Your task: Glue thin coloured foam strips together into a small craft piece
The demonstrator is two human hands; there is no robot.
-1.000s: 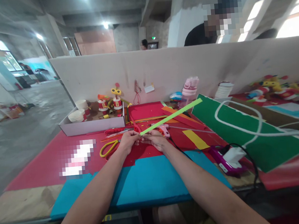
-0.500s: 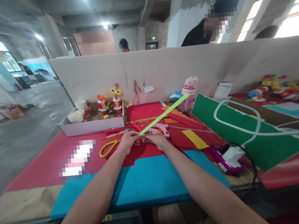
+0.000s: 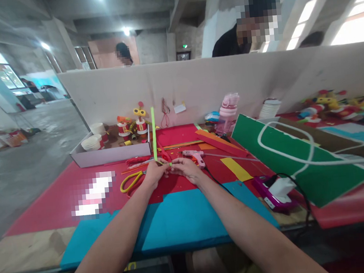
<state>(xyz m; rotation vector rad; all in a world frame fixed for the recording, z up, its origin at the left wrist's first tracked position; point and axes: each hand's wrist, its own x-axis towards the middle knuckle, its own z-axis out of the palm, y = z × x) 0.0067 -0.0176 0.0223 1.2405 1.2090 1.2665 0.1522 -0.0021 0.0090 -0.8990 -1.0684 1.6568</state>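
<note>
A light green paper strip (image 3: 154, 132) stands nearly upright out of my fingers, bent near its lower end. My left hand (image 3: 157, 172) pinches it close to the bend. My right hand (image 3: 185, 169) has its fingertips closed on the strip's short green end, meeting the left fingertips. What lies under the fingers is hidden. A pink glue gun (image 3: 194, 155) lies just behind my right hand. Yellow-handled scissors (image 3: 131, 182) rest to the left of my left hand.
A white box (image 3: 113, 154) with paper cups and small cup figures stands back left. A pink bottle (image 3: 227, 111), a green board (image 3: 292, 161) and a purple power strip (image 3: 274, 196) with a white cable are on the right. A blue sheet (image 3: 179, 221) covers the front edge.
The green strip has swung from slanting up to the right to standing nearly upright further left, now bent near my fingers. Both hands have stayed in about the same place.
</note>
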